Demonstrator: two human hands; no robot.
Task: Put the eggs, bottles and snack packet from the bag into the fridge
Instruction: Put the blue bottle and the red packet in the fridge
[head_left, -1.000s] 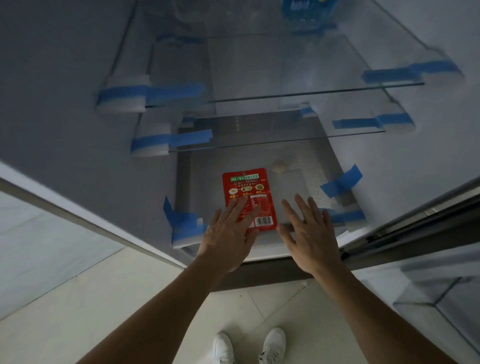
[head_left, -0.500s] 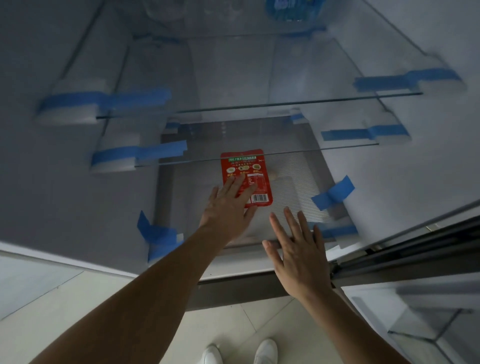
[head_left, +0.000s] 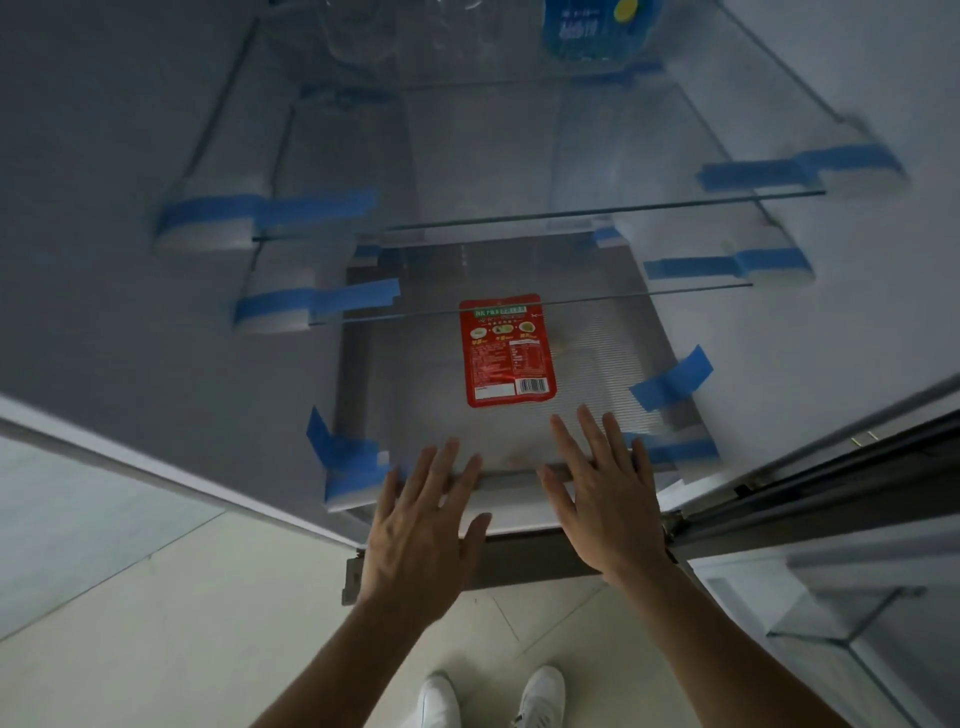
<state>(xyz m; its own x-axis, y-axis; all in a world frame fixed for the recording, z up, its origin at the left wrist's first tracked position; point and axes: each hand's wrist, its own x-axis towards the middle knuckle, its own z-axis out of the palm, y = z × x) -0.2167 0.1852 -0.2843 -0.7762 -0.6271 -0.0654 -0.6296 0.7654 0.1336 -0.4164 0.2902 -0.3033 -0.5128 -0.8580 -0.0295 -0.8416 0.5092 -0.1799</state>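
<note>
A red snack packet (head_left: 506, 351) lies flat on the ribbed lowest shelf (head_left: 410, 395) of the open fridge, barcode end toward me. My left hand (head_left: 423, 525) hovers at the shelf's front edge with fingers spread straight, holding nothing. My right hand (head_left: 602, 499) is beside it, fingers straight, tips over the shelf's front edge just below the packet, not touching it. A bottle with a blue label (head_left: 597, 31) stands on the top glass shelf, and a clear bottle (head_left: 374, 31) stands to its left. No eggs or bag are in view.
Two glass shelves (head_left: 571, 215) sit above the ribbed one, held by white foam blocks and blue tape (head_left: 270, 213). The fridge door (head_left: 831, 597) stands open at right. Pale floor tiles and my white shoes (head_left: 488, 696) lie below.
My left hand has let go of the packet and drawn back to the shelf's front edge. The packet now lies deeper on the shelf. My right hand stays near the edge.
</note>
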